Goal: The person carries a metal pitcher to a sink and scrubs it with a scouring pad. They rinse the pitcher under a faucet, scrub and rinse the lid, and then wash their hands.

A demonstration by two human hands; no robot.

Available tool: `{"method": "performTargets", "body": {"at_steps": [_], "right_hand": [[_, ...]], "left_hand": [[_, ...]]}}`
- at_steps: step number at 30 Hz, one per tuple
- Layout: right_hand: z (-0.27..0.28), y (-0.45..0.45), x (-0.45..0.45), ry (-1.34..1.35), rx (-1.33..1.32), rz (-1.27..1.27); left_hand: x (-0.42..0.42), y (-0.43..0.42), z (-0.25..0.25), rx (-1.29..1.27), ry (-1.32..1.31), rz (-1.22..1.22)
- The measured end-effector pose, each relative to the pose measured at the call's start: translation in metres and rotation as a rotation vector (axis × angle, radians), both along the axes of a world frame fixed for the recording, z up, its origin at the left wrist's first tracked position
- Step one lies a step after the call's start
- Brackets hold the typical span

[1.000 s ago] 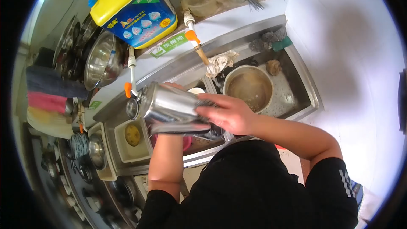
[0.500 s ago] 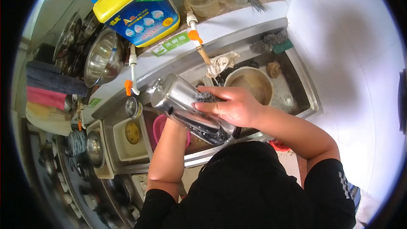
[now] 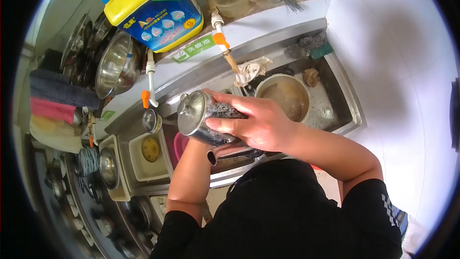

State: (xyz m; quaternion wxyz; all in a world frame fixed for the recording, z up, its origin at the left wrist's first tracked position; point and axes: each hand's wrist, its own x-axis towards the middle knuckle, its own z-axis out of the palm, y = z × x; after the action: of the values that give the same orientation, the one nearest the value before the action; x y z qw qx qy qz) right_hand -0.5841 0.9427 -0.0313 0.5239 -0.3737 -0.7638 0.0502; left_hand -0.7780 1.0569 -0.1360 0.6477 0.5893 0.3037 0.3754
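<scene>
A shiny stainless steel kettle (image 3: pixel 193 115) is held tilted above the sink, its knobbed lid facing the upper left and its dark spout opening (image 3: pixel 212 158) low at the front. From below, my left hand (image 3: pixel 199 147) grips the kettle; most of its fingers are hidden behind the metal. My right hand (image 3: pixel 266 123) is closed over a grey steel wool scrubber (image 3: pixel 227 111) and presses it against the kettle's side. Suds and wet streaks show on the kettle's wall.
A round pot of murky water (image 3: pixel 286 97) stands in the right basin. Left of it are a pink basket (image 3: pixel 180 145) and a cream tub (image 3: pixel 140 174). Taps (image 3: pixel 221 40) and a yellow-blue detergent jug (image 3: pixel 158 19) line the back. Steel bowls (image 3: pixel 115 64) lean at left.
The kettle has turned so its lid faces me more and its spout shows. My right hand and the scrubber have shifted slightly left along its side.
</scene>
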Motion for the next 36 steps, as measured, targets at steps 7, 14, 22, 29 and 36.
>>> {"method": "performTargets", "body": {"at_steps": [7,14,22,29,36], "right_hand": [[-0.028,-0.012,0.002,-0.014,-0.017,0.026],[-0.039,-0.01,0.002,-0.052,0.062,0.0],[-0.033,-0.005,-0.002,0.011,0.112,0.021],[-0.011,-0.004,-0.003,-0.001,-0.002,-0.003],[-0.035,-0.018,0.004,0.105,-0.181,0.066]], "left_hand": [[-0.016,0.024,-0.038,-0.72,-1.006,-0.283],[0.002,0.005,0.006,-0.936,-1.166,-0.177],[0.004,-0.003,0.025,-0.483,-0.771,-0.241],[0.014,-0.015,0.046,-0.457,-0.685,-0.175],[0.014,-0.006,0.054,-0.321,-0.722,-0.281]]}}
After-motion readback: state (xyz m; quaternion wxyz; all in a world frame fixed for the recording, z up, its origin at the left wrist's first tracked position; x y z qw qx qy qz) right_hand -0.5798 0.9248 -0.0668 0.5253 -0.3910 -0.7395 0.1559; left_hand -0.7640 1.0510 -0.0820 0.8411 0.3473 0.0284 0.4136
